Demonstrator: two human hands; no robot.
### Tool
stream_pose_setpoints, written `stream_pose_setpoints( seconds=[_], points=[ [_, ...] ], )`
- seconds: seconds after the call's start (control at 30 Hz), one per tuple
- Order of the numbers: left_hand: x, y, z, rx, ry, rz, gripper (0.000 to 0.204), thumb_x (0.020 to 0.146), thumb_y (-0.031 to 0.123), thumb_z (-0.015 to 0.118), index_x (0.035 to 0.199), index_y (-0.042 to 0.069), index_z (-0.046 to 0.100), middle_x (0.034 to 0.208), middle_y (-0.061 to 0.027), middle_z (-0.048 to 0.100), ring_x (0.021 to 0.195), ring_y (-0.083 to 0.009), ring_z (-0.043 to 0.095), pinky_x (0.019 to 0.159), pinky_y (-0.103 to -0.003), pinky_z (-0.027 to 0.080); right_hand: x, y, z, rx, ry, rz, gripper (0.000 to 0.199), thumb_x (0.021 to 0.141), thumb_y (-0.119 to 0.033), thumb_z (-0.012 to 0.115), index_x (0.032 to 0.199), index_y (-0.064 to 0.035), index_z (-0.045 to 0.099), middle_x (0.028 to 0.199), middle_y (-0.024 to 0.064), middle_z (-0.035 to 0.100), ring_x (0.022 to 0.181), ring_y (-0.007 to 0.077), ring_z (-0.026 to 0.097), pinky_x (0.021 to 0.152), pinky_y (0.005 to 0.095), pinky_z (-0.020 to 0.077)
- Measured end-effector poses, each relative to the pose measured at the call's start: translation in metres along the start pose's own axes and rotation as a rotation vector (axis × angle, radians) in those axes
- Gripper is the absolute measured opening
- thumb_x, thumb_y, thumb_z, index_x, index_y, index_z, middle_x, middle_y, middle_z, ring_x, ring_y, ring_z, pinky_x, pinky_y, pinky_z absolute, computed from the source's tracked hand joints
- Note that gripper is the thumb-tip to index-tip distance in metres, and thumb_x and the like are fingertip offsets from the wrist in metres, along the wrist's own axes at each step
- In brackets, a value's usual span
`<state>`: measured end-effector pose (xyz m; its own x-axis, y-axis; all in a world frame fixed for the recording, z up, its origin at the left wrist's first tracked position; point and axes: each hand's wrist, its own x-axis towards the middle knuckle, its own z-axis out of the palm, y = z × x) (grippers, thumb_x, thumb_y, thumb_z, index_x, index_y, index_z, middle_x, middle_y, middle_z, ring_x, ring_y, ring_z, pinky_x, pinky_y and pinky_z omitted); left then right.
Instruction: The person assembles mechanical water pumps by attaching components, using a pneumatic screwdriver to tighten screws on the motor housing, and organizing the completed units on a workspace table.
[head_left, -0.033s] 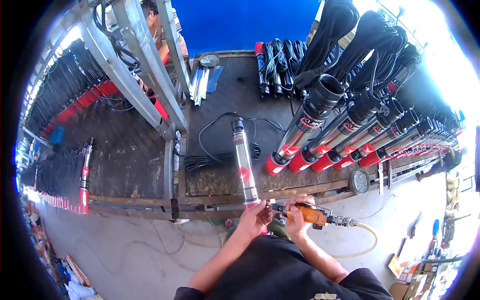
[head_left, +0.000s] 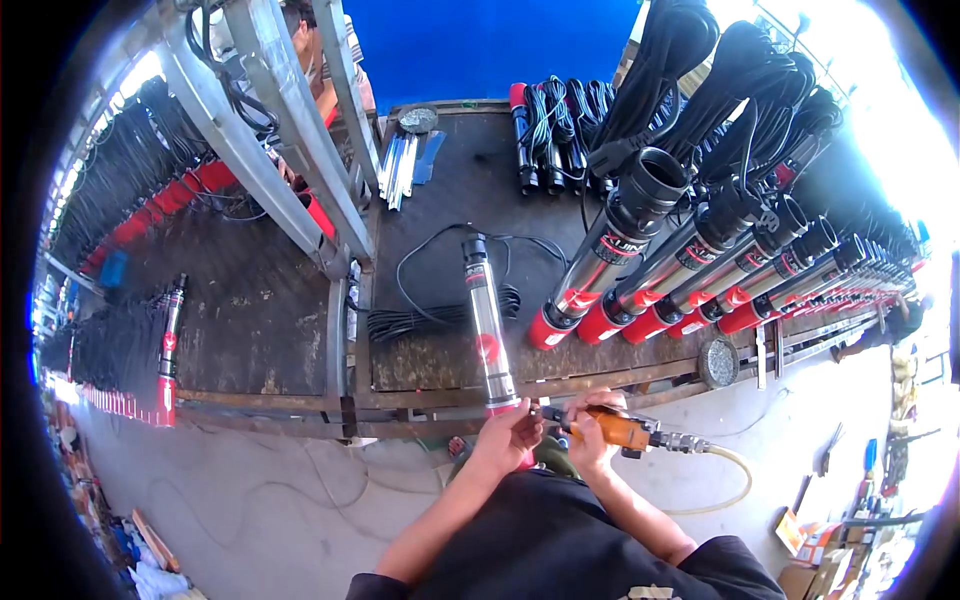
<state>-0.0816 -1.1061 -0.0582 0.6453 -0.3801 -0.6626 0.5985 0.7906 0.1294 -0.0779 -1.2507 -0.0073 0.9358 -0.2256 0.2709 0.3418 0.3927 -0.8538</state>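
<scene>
Shiny silver cylinder (head_left: 489, 325) (black-topped, red-based), orange tool (head_left: 625, 430) in right hand (head_left: 592, 446)

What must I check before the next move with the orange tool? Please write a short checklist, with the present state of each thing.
1. Orange tool gripped in the right hand: ok.
2. Pale hose connected at the tool's back end: ok.
3. Left hand at the red end of the silver tube: ok.
4. Black cable on the table, away from the tool: ok.
5. Tool tip properly seated: cannot tell, too small and close to the fingers.
6. Left fingers clear of the tip: not ok, they are right beside it.
</scene>
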Motion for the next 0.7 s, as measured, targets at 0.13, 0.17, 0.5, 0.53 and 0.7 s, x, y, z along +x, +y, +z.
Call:
stream_pose_setpoints(
  seconds=[0.13,0.17,0.5,0.53,0.7],
  points=[
    [0.031,0.003,-0.015,0.013,0.191,0.014,0.015,0.097,0.017,0.069,0.093,0.004,0.062,0.077,-0.0075,0.067,0.062,-0.0168,0.063,0.054,-0.026,0.052,-0.007,0.035,-0.016,-0.167,-0.115,0.076,0.026,0.085,0.004,0.055,0.107,-0.0070,0.047,0.099,0.0098,0.052,0.080,0.0196,0.058,0.077,0.0373,0.0502],
    [0.044,0.004,-0.028,0.008,0.188,0.015,0.016,0.098,0.018,0.067,0.092,0.003,0.062,0.076,-0.0067,0.065,0.062,-0.0153,0.061,0.053,-0.025,0.050,-0.006,0.046,-0.017,-0.207,-0.131,0.074,0.024,0.086,0.004,0.057,0.106,-0.0062,0.049,0.098,0.0093,0.054,0.082,0.0188,0.059,0.077,0.0352,0.0502],
    [0.067,0.034,-0.054,0.061,0.204,-0.111,0.023,0.103,0.012,0.046,0.095,-0.001,0.062,0.071,-0.0023,0.055,0.059,-0.0133,0.049,0.054,-0.025,0.041,0.012,0.103,-0.027,-0.265,-0.069,0.264,0.021,0.087,0.001,0.053,0.107,-0.0078,0.049,0.090,0.0086,0.058,0.080,0.0163,0.055,0.073,0.0306,0.0467],
    [0.064,0.037,-0.056,0.079,0.200,-0.084,0.023,0.103,0.013,0.047,0.095,-0.002,0.063,0.071,-0.0026,0.056,0.059,-0.0140,0.050,0.055,-0.026,0.042,0.015,0.108,-0.030,-0.280,-0.069,0.246,0.021,0.087,0.001,0.052,0.105,-0.0076,0.049,0.090,0.0084,0.059,0.080,0.0164,0.056,0.073,0.0304,0.0467],
    [0.051,0.052,-0.082,0.062,0.318,0.071,0.026,0.101,0.019,0.050,0.094,0.000,0.066,0.071,-0.0044,0.060,0.062,-0.0182,0.054,0.059,-0.033,0.045,0.016,0.101,-0.026,-0.237,-0.059,0.245,0.021,0.086,0.003,0.051,0.104,-0.0079,0.049,0.090,0.0090,0.058,0.078,0.0166,0.056,0.073,0.0302,0.0466]
  ],
)
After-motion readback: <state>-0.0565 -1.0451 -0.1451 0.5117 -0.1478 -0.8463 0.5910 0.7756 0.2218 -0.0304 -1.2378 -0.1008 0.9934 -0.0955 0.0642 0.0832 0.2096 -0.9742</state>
